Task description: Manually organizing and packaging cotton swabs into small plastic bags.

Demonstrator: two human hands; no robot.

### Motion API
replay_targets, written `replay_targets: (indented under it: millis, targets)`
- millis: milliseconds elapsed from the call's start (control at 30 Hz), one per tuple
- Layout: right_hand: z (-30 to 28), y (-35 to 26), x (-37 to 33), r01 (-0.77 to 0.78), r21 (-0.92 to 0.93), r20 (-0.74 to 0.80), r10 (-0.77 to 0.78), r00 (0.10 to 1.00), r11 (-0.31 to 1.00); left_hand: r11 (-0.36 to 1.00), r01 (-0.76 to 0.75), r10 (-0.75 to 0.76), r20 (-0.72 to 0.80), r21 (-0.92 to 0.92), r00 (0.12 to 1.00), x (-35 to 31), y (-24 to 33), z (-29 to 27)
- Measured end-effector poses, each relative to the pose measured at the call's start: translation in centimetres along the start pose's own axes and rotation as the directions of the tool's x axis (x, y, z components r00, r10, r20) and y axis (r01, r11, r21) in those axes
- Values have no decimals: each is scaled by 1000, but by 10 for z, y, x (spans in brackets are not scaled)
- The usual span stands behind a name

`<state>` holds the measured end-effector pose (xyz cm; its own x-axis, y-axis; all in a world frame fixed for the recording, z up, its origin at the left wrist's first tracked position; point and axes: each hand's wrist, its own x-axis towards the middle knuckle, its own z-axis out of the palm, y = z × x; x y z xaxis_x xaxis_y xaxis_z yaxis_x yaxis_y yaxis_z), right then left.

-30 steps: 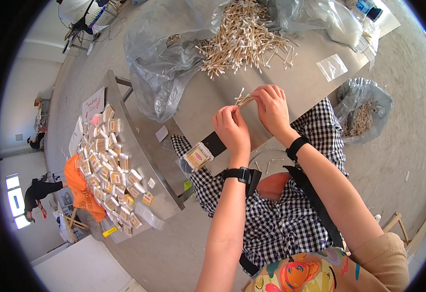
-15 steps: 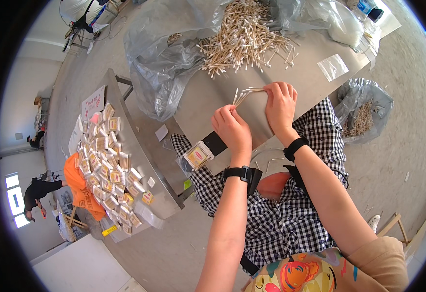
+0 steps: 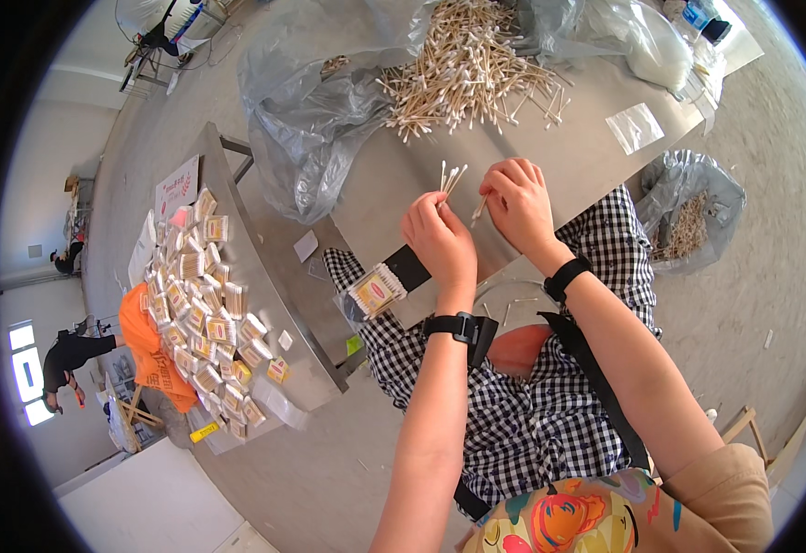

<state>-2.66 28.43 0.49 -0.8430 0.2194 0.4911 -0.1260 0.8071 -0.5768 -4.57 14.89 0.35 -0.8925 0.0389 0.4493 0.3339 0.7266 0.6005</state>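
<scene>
Bag beside heaped swabs

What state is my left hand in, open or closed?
Closed. The left hand pinches a few white-tipped cotton swabs, which stick out past its curled fingers.

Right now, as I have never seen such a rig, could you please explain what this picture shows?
There is no machine, only a person's bare hands, seen by a wide fisheye camera worn on the head and looking down, which bends straight edges. The left hand pinches a few cotton swabs; the right hand holds at least one swab. On the metal table ahead lies a heap of loose swabs beside crumpled plastic. Many small swab packs are piled on the side table.
</scene>
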Motion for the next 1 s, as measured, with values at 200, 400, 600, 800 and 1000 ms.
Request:
replay_targets:
  millis: [200,400,600,800,1000]
  targets:
    - [-3,-8,3,25,22,16,-26,1000,999,995,-51,54,36,-86,998,1,3,-2]
    - [-4,-7,6,94,24,73,-95,993,995,990,-86,100,120,-111,988,0,1,-2]
    - [-6,-8,4,72,55,99,-77,992,996,982,-121,139,127,-141,982,1,6,-3]
    - [-8,-13,5,-4,153,95,-11,995,988,965,-241,254,151,-100,955,-2,8,-4]
    - [-1,-6,3,-211,313,-36,233,972,926,926,-372,374,257,-59,891,-7,9,1]
